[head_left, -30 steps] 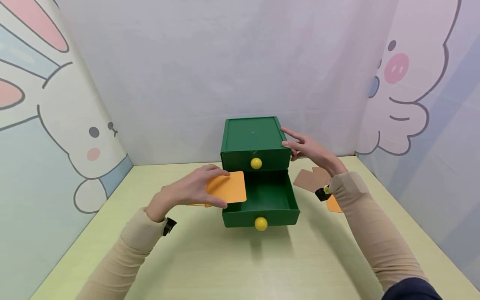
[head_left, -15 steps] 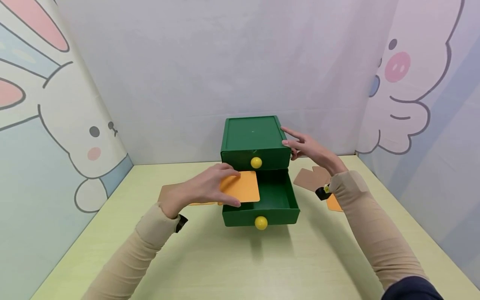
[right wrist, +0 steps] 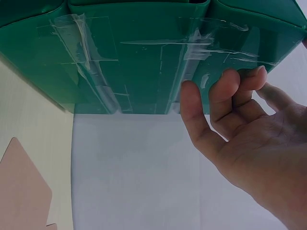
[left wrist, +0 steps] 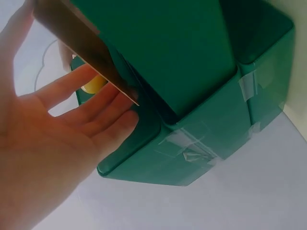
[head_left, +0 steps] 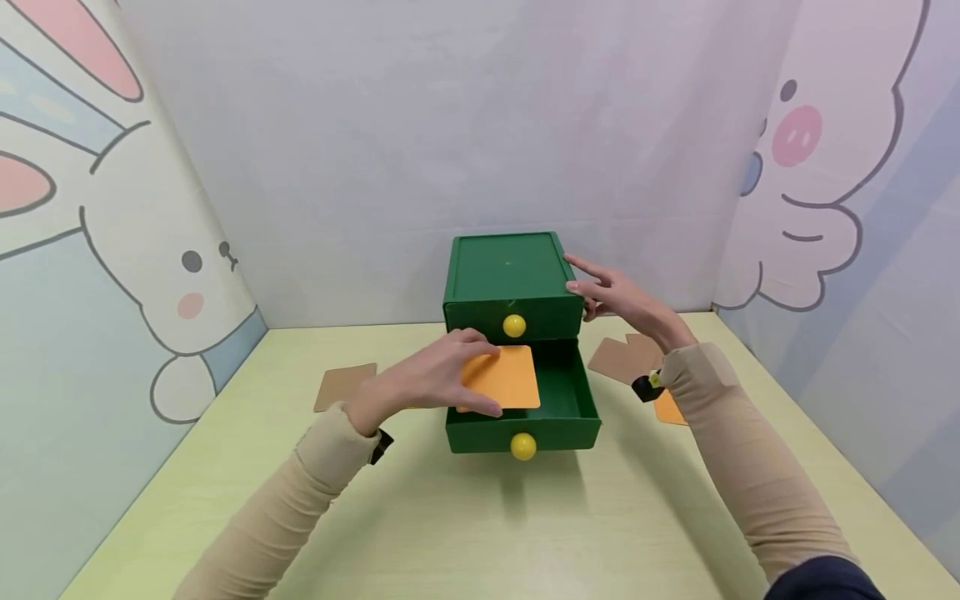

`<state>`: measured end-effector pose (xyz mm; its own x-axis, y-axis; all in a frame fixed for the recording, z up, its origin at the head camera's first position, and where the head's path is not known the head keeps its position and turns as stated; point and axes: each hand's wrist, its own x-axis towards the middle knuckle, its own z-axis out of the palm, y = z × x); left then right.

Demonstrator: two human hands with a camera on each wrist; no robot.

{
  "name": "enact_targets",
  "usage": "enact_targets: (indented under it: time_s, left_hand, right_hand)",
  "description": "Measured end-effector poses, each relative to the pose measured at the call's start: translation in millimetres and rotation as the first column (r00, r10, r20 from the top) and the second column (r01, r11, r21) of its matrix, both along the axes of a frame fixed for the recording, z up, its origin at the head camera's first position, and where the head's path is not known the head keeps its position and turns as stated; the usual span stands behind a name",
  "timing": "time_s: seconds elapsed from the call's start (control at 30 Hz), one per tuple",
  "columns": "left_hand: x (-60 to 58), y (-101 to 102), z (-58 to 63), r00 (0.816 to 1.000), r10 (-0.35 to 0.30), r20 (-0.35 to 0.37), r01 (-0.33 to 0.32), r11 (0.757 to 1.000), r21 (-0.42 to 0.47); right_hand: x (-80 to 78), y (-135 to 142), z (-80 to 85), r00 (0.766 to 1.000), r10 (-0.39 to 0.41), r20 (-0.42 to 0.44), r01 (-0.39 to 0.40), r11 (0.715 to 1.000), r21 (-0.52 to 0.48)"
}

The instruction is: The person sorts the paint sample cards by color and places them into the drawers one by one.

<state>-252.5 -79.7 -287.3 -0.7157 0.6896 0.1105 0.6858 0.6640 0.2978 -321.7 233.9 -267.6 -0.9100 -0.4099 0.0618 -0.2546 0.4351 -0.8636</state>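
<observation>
In the head view, a green drawer cabinet (head_left: pixel 507 267) with yellow knobs stands mid-table, its lower drawer (head_left: pixel 558 435) pulled out. My left hand (head_left: pixel 423 375) holds an orange square card (head_left: pixel 513 383) flat over the drawer's left part, thumb at the near edge, fingers at the far edge. The left wrist view shows the card's brown underside (left wrist: pixel 79 48) across the fingers of the left hand (left wrist: pixel 62 129). At the cabinet's upper right edge rests my right hand (head_left: pixel 626 300), index finger stretched along it. Its other fingers bend beside the taped green side (right wrist: pixel 139 62), seen from the right wrist.
A brown card (head_left: pixel 345 387) lies on the table left of the cabinet. To the right lie brown cards (head_left: pixel 618 360) and an orange card (head_left: pixel 669 408), partly behind the right forearm. A pale curtain wall (head_left: pixel 360 167) closes the back.
My left hand has moved right with the orange card, from the drawer's left edge to over its inside. A brown card at left has come into view. The right hand has stayed put.
</observation>
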Motion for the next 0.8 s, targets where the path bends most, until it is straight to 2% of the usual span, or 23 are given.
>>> enact_targets:
  time_s: [0.13,0.37,0.6,0.7,0.8]
  left_hand:
    - [-0.7,3,-3.5,1.000,0.007,0.003,-0.007,1.000,-0.001]
    - [-0.8,6,-7.0,1.000,-0.009,-0.004,0.009,1.000,0.002]
    - [-2.4,5,-10.2,0.999,-0.037,-0.020,0.037,0.999,0.018]
    - [-3.5,-2,-10.3,0.999,-0.036,-0.040,0.039,0.998,0.059]
    - [-6.6,-16,-10.1,0.998,-0.016,-0.064,0.027,0.986,0.164]
  right_hand:
    - [-0.9,1,-1.6,1.000,0.004,0.003,-0.004,1.000,-0.006]
    - [-22.8,9,-19.4,1.000,-0.009,0.004,0.010,1.000,-0.028]
    - [-22.4,10,-18.8,1.000,-0.006,-0.006,0.006,0.999,-0.034]
    - [-22.0,10,-18.3,1.000,-0.005,-0.004,0.005,0.999,-0.038]
    - [-22.1,9,-18.2,1.000,-0.001,-0.005,0.001,0.999,-0.040]
